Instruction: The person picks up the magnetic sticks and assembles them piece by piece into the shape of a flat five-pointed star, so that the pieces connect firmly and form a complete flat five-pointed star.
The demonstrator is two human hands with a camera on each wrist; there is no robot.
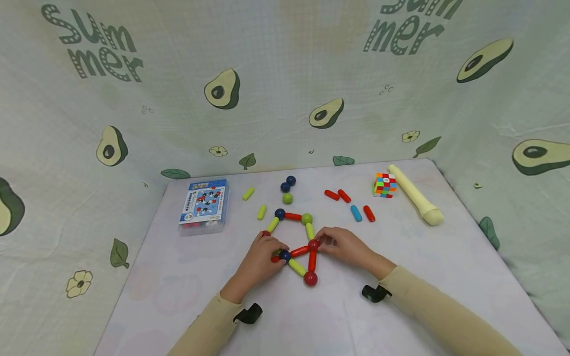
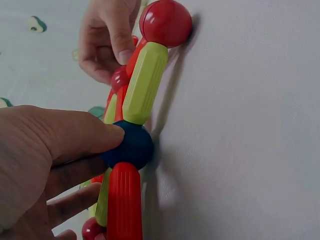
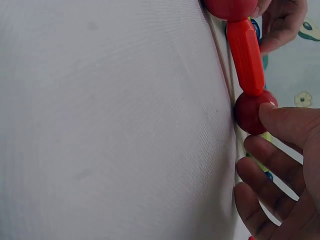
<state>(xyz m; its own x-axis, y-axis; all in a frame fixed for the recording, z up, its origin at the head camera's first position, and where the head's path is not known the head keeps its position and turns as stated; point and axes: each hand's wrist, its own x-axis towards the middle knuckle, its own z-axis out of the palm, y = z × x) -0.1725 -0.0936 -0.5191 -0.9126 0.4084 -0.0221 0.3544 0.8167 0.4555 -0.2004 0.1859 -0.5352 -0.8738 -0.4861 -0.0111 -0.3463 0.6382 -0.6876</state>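
Observation:
On the table lies a flat figure of magnetic rods and balls, with a loop at the back and a triangle at the front. My left hand (image 1: 262,254) pinches a dark blue ball (image 2: 134,145) at the triangle's left corner, thumb on its near side. At another corner, a red ball (image 3: 252,112) is held by my right hand (image 1: 345,244), thumb pressed on it. A red rod (image 1: 312,261) and a yellow-green rod (image 1: 297,267) meet at the front red ball (image 1: 310,279). The left hand partly hides the loop's left side.
Loose red rods (image 1: 331,195), a blue rod (image 1: 356,213), yellow-green rods (image 1: 261,212), blue balls (image 1: 291,180) and a green ball (image 1: 287,198) lie behind. A plastic box (image 1: 202,206) stands back left. A puzzle cube (image 1: 385,185) and pale yellow stick (image 1: 414,194) lie back right.

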